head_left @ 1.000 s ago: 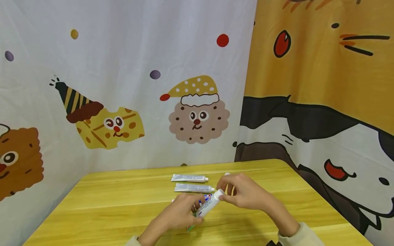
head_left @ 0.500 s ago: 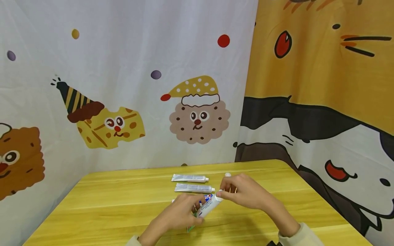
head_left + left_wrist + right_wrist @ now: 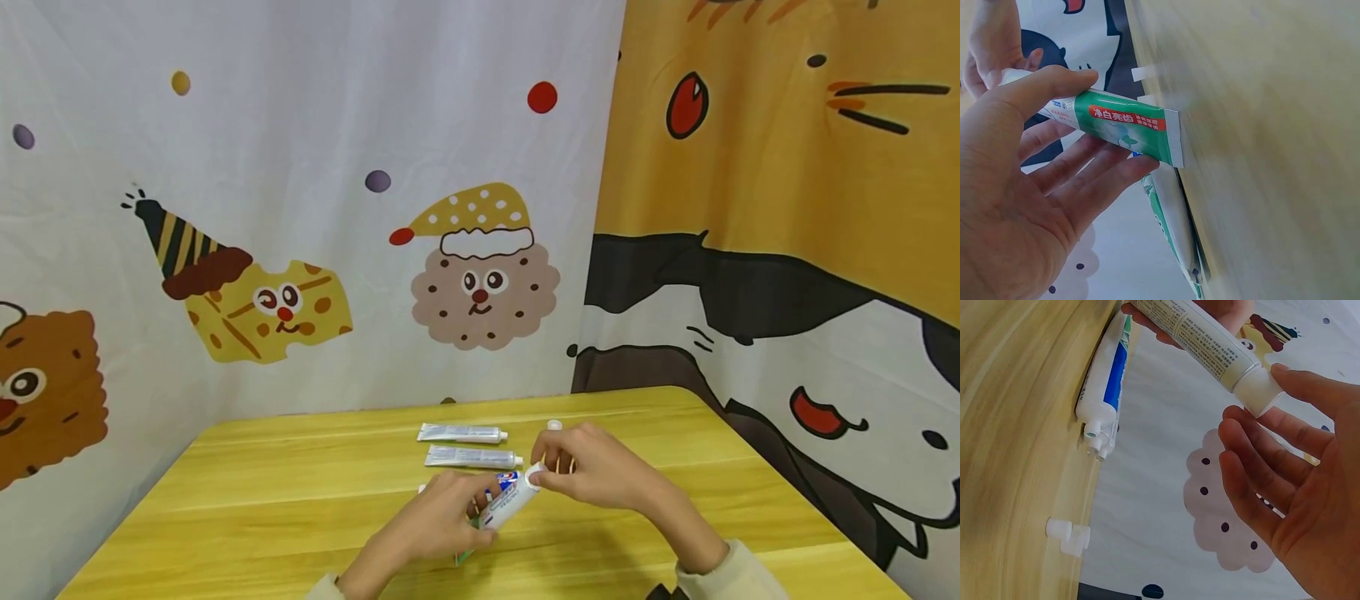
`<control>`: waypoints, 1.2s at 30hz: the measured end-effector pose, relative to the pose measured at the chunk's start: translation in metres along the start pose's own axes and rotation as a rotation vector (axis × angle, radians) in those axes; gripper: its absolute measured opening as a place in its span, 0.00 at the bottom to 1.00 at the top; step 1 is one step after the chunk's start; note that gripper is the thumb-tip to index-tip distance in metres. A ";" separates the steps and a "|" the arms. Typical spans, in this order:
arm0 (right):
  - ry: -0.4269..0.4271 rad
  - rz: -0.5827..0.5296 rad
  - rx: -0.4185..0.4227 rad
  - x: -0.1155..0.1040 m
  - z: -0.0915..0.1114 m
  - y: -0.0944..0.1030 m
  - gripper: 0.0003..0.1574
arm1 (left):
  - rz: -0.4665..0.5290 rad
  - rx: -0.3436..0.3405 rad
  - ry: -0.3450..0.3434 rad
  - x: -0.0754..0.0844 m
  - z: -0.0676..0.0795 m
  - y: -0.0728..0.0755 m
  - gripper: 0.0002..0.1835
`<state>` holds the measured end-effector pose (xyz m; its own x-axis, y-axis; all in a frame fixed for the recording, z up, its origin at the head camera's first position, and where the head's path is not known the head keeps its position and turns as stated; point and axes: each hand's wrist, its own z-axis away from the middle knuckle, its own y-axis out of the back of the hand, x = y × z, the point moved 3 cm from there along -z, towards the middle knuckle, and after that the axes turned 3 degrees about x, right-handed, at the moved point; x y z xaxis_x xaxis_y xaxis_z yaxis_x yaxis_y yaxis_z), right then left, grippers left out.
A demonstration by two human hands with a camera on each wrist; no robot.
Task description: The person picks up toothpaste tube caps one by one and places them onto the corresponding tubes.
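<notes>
In the head view my left hand (image 3: pixel 450 515) holds a toothpaste tube (image 3: pixel 510 502) by its lower body, tilted with its capped end up to the right. The left wrist view shows the tube's green face with red lettering (image 3: pixel 1125 122) between thumb and fingers. My right hand (image 3: pixel 596 467) pinches the white cap (image 3: pixel 1259 390) with thumb and index finger, its other fingers loosely bent below. The cap sits on the tube's end. Beyond the hands, two silvery toothpaste tubes (image 3: pixel 462 433) lie side by side, their bare nozzles pointing right.
Two loose white caps (image 3: pixel 1059 527) stand on the wooden table (image 3: pixel 285 483) beyond my right hand. A white, blue and green tube (image 3: pixel 1100 394) lies nearest in the row in the right wrist view, its nozzle uncapped. A cartoon-printed curtain (image 3: pixel 300 167) hangs behind the table.
My right thumb and fingers have shifted back and forth around the cap, covering more of it half a second ago. My left hand and the tube's body stay nearly still.
</notes>
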<state>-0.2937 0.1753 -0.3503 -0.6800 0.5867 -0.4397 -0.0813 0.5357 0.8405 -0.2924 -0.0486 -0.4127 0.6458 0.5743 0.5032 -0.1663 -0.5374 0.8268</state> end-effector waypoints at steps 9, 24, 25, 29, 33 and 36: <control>0.015 -0.012 -0.001 0.001 0.000 -0.002 0.06 | 0.000 -0.007 0.003 -0.001 -0.001 -0.001 0.15; -0.001 -0.019 -0.017 0.003 -0.001 -0.004 0.04 | -0.025 -0.014 0.000 -0.001 -0.001 -0.004 0.15; -0.002 -0.023 -0.017 0.002 -0.001 -0.004 0.04 | -0.023 -0.015 -0.001 -0.001 -0.001 -0.004 0.15; -0.015 -0.030 -0.024 0.002 -0.001 -0.004 0.04 | -0.012 -0.016 -0.001 -0.001 -0.001 -0.003 0.15; -0.023 -0.030 -0.028 0.001 -0.001 -0.004 0.04 | -0.010 -0.019 0.004 -0.001 0.000 -0.003 0.15; -0.013 -0.035 -0.029 0.000 -0.001 -0.003 0.05 | -0.017 -0.019 0.005 -0.001 0.000 -0.003 0.15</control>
<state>-0.2941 0.1733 -0.3531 -0.6667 0.5760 -0.4730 -0.1259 0.5385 0.8331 -0.2925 -0.0477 -0.4155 0.6450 0.5865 0.4899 -0.1693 -0.5155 0.8400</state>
